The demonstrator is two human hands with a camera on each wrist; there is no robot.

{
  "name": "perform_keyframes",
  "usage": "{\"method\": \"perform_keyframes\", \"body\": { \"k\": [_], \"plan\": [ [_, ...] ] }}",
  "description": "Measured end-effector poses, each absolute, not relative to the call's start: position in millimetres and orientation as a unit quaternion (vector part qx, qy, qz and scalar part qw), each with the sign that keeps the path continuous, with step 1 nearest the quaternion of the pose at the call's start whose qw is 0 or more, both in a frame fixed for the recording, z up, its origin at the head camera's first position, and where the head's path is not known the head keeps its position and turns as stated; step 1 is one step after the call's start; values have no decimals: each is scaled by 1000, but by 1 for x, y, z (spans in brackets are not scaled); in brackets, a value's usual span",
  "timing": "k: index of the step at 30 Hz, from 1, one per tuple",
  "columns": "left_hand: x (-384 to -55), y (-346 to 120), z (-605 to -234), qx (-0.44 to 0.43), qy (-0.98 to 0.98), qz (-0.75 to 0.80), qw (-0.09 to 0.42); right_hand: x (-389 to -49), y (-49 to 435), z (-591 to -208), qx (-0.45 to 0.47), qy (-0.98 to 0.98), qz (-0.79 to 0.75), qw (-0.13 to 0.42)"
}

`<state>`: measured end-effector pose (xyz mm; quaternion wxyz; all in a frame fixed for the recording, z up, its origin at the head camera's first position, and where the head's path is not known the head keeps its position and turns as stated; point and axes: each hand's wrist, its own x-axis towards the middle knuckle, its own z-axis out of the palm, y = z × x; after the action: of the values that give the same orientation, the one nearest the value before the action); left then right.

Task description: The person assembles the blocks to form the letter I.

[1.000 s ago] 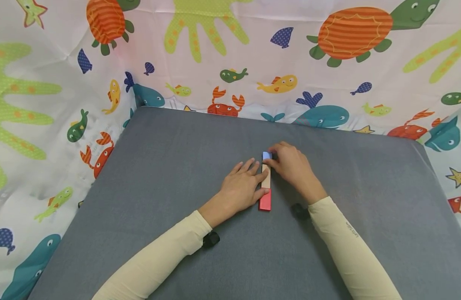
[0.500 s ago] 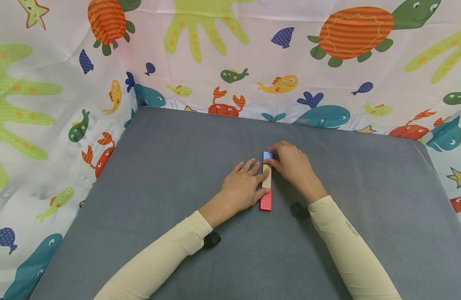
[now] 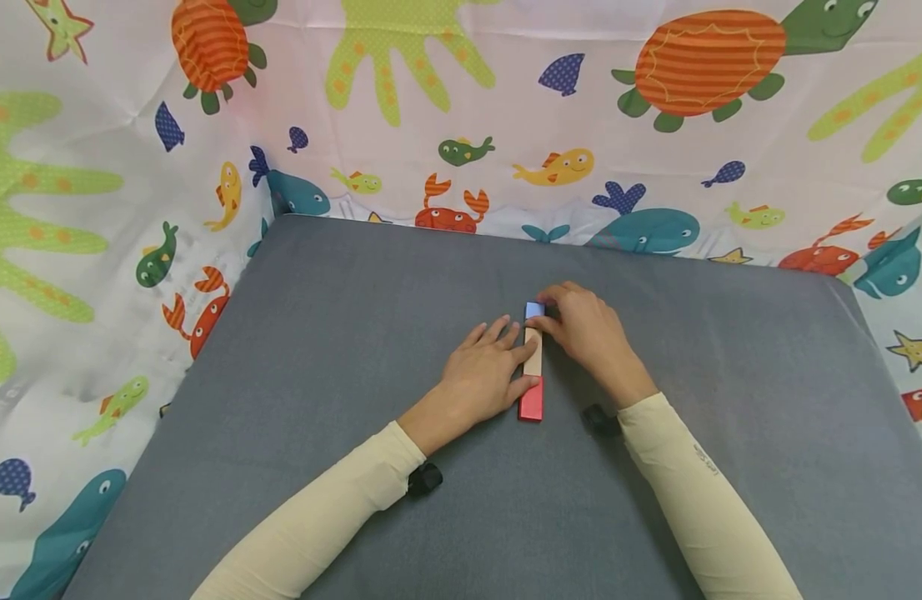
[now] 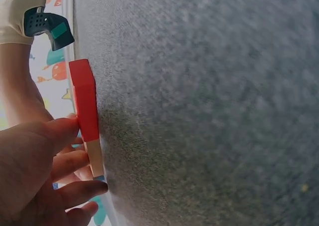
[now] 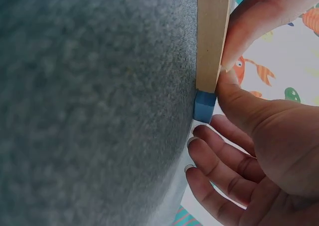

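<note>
Three small blocks lie end to end in a line on the grey cloth: a red block (image 3: 531, 404) nearest, a plain wooden block (image 3: 533, 360) in the middle and a blue block (image 3: 534, 310) farthest. My left hand (image 3: 478, 377) comes from the left with fingers spread and fairly straight. Its thumb touches the red block's top and its index finger reaches onto the wooden one. On the right, my right hand (image 3: 584, 329) pinches the blue block between thumb and index finger. In the right wrist view, that thumb (image 5: 239, 106) lies by the joint between the wooden and blue blocks.
A grey cloth-covered table (image 3: 341, 317) spreads around the blocks. Behind and at both sides hangs a white sheet (image 3: 401, 150) printed with sea animals. A dark wrist camera (image 3: 425, 479) sits under the left sleeve cuff, and another (image 3: 600, 420) by the right.
</note>
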<state>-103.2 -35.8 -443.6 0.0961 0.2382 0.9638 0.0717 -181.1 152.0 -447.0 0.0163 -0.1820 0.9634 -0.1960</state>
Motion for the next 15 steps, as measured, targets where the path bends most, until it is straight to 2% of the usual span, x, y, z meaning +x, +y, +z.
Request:
{"method": "perform_keyframes", "body": {
  "k": [15],
  "plan": [
    [-102,-39,-441,219,966,84,109,-173,173,-446,-167,957,-235,13]
  ]
}}
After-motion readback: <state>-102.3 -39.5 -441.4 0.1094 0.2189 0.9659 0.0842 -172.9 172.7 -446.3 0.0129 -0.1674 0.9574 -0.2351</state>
